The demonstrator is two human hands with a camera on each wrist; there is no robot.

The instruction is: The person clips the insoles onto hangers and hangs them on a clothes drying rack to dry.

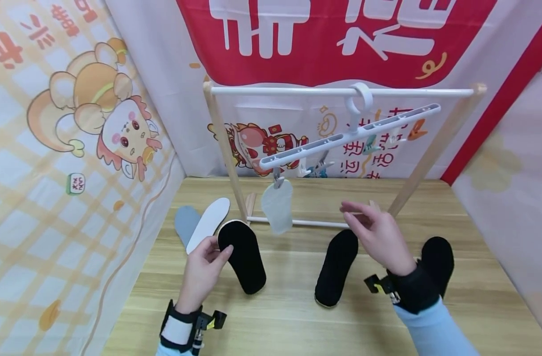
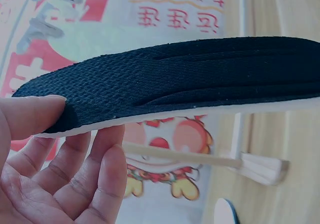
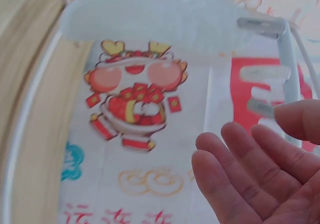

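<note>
My left hand [image 1: 205, 269] pinches a black insole [image 1: 245, 257] by its edge, thumb on the dark textured face and fingers behind the pale underside; the left wrist view shows the insole [image 2: 190, 78] held clear of the table. My right hand [image 1: 379, 237] holds nothing, its fingers [image 3: 235, 164] loosely extended below the hanger's right half. A white clip hanger [image 1: 351, 136] hangs by its hook from the rack's top bar. From its left end a clip holds a translucent pale insole [image 1: 278, 206], also visible in the right wrist view [image 3: 150, 18].
A rack with a white bar [image 1: 288, 91] and wooden legs stands at the back. One black insole [image 1: 336, 269] lies in the middle of the table, another [image 1: 437, 259] at right. At left lie a white insole [image 1: 208, 225] and a grey one [image 1: 186, 222]. Printed cloth walls surround the table.
</note>
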